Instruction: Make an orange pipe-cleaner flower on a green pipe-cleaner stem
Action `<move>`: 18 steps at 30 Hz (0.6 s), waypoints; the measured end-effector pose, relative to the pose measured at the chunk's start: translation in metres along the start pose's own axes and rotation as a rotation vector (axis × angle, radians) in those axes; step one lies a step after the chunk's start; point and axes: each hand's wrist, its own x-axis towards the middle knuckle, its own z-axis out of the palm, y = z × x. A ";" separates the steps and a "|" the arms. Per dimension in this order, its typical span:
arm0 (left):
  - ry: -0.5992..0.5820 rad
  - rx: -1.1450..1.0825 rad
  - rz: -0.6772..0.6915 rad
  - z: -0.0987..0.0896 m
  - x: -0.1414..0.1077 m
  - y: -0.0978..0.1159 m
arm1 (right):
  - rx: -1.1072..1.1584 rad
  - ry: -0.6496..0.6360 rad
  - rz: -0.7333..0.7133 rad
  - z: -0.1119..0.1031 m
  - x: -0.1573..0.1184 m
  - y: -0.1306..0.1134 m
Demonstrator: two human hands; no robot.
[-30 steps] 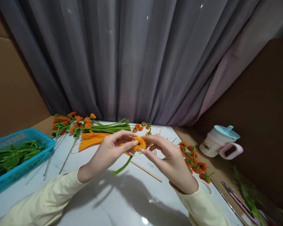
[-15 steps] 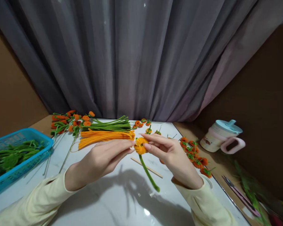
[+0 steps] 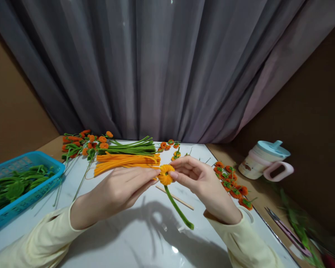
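Between my two hands is a small yellow-orange pipe-cleaner pumpkin (image 3: 166,175), ribbed and round, with a dark hole at its centre. A green pipe cleaner (image 3: 180,210) hangs from it, curving down to the right. My left hand (image 3: 115,191) pinches the pumpkin's left side with the fingertips. On the other side, my right hand (image 3: 199,182) grips it between thumb and fingers. Below them a thin wooden stick (image 3: 181,203) lies on the white table. Behind my left hand lie a bundle of orange pipe cleaners (image 3: 123,163) and a green bundle (image 3: 134,147).
A blue basket (image 3: 54,175) with green leaves stands at the left. Finished orange pieces (image 3: 230,180) lie at the right, and more orange pieces on stems (image 3: 92,139) at the back left. A lidded cup (image 3: 257,162) and pink-handled scissors (image 3: 292,236) are on the far right.
The pumpkin has turned slightly, so its centre hole faces me more. Its green tail has swung a little to the right. Both hands keep their hold.
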 end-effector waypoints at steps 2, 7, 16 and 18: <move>-0.014 0.005 0.024 -0.001 0.000 0.000 | -0.001 -0.006 0.006 0.000 0.000 0.000; -0.047 -0.016 -0.003 -0.002 -0.003 -0.002 | -0.016 -0.025 0.025 0.000 0.000 0.000; -0.182 -0.061 0.024 -0.008 0.001 -0.001 | -0.049 -0.044 0.058 0.002 -0.002 0.000; -0.183 -0.047 0.024 -0.007 0.002 0.000 | -0.029 -0.052 0.062 0.002 -0.002 0.000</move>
